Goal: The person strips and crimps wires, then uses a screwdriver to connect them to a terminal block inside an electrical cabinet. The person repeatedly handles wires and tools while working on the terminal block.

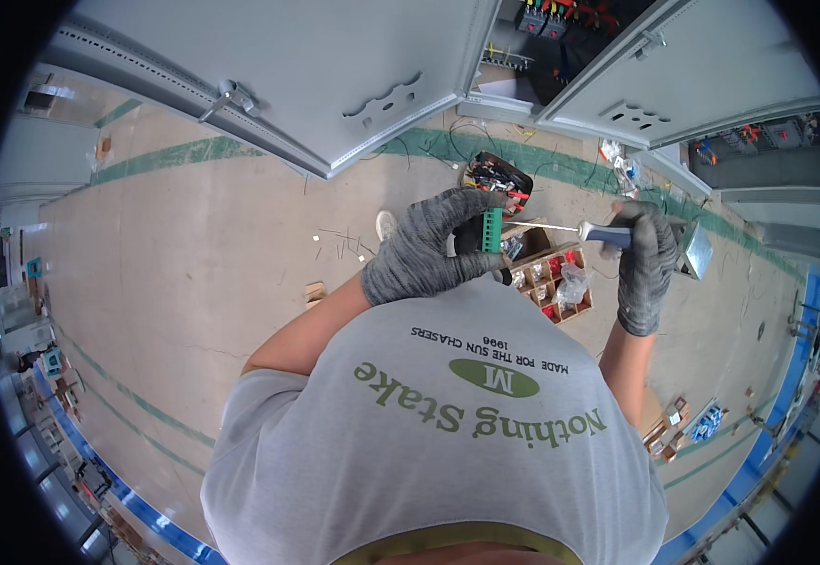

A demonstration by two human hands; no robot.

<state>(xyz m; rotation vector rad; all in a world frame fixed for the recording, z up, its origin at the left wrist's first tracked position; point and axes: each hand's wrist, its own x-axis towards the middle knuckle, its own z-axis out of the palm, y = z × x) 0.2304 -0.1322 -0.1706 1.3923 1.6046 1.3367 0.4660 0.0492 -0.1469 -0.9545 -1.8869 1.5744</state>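
My left hand (429, 247), in a grey knit glove, pinches a small green terminal block (492, 232) between thumb and fingers. The block stands upright in the grip, its row of openings turned to the right. My right hand (647, 266), gloved the same way, is wrapped round the blue-grey handle of a screwdriver (610, 235). Its thin shaft points left, with the tip at or very near the block's right side; whether it touches I cannot tell. Below the hands are a black tool container (502, 179) full of tools and a divided wooden box (568, 303) of small parts.
Grey cabinet doors (306, 75) stand open ahead, with wired components (546, 21) inside the cabinet. A metal box (696, 250) is right of my right hand. Wire scraps (342, 243) lie on the floor at left. Cartons (666, 428) are at the lower right.
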